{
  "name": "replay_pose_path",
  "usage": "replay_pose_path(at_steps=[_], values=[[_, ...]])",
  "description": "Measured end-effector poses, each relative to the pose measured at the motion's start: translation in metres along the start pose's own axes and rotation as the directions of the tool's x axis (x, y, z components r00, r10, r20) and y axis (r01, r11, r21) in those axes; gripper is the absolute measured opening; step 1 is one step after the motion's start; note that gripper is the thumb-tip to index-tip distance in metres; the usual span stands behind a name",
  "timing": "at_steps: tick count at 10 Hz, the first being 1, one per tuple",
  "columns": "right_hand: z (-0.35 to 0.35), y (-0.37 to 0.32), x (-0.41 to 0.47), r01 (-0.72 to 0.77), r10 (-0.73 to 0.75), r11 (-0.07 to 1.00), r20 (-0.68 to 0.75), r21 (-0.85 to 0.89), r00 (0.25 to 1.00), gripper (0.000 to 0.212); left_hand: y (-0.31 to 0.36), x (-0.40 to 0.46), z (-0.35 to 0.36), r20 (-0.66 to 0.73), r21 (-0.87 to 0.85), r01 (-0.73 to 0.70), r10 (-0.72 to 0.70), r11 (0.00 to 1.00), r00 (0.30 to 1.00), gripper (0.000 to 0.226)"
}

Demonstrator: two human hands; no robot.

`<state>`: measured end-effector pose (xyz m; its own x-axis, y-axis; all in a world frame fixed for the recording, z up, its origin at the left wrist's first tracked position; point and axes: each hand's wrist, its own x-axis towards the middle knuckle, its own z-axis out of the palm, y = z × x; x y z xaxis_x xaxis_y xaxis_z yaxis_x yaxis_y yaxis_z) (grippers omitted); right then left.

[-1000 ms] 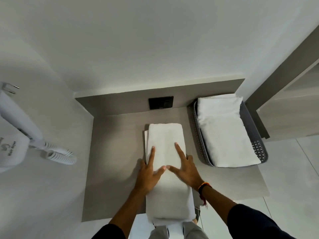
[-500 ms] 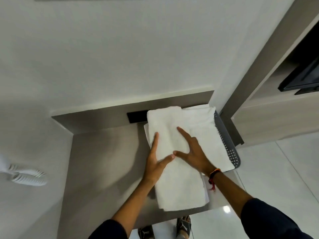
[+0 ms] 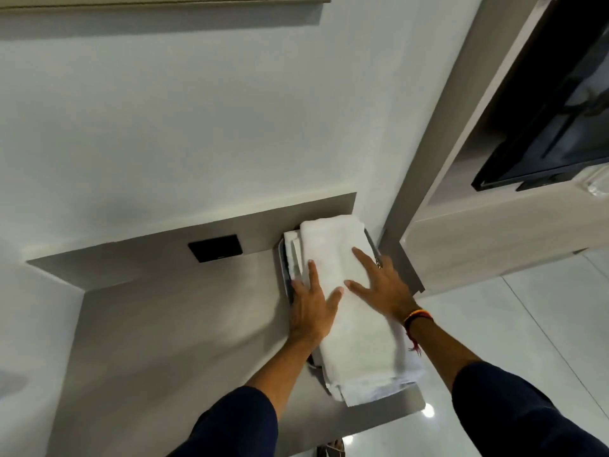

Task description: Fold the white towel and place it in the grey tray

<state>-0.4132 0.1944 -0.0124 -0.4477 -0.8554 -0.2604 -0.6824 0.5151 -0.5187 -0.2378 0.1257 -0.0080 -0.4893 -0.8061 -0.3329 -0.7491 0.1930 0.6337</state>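
Tabletop (image 3: 171,324), grey and set against a white wall, carries everything we describe; it spreads to the left of and beneath both hands. At its right end sits the grey tray (image 3: 285,275), of which we see only a strip of rim just left of the left hand and a perforated edge beside the right fingers. Inside it lies a second folded white cloth (image 3: 291,250), its far corner showing just beyond the left fingertips and its near corner jutting out below the wrists.

On top of that cloth rests the white towel (image 3: 356,341), folded into a long thick pad that runs from the wall side, beyond the fingertips, back under both palms and past the wrists to the near edge of the tabletop. It lies over the tray and hides most of it.

We see the left hand (image 3: 313,308) spread along the towel's left edge, fingers extended, thumb lying on the top surface; the grip is released, the palm only pressing. The right hand (image 3: 382,285) lies flat on the towel's right half, fingers splayed, likewise clasping nothing. The two thumbs nearly meet at the middle of the towel.

A red and yellow thread band (image 3: 418,316) circles the right wrist. A black wall socket (image 3: 216,248) sits well to the left of the left hand.
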Motion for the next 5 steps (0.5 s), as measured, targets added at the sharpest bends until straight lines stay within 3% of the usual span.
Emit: replay_pose_path(at_steps=[1,2,4,5], values=[[0.005,0.001,0.009,0.140,-0.198,0.952,-0.201,-0.272,0.959,0.067,0.001,0.013,0.004,-0.210,0.295,-0.089,0.155,0.951,0.965,0.081],[0.014,0.010,0.021,0.232,-0.301,0.888,-0.122,-0.397,0.946,0.064,-0.001,0.028,0.011,-0.200,0.392,-0.191,0.286,0.900,0.937,0.076],[0.025,0.013,0.021,0.171,-0.225,0.870,-0.064,-0.462,0.972,0.066,-0.006,0.037,0.019,-0.021,0.455,-0.161,0.191,0.876,0.981,0.078],[0.011,0.003,0.025,0.216,-0.285,0.843,-0.069,-0.493,0.956,0.068,0.005,0.040,-0.001,-0.034,0.520,-0.195,0.249,0.832,0.968,0.079]])
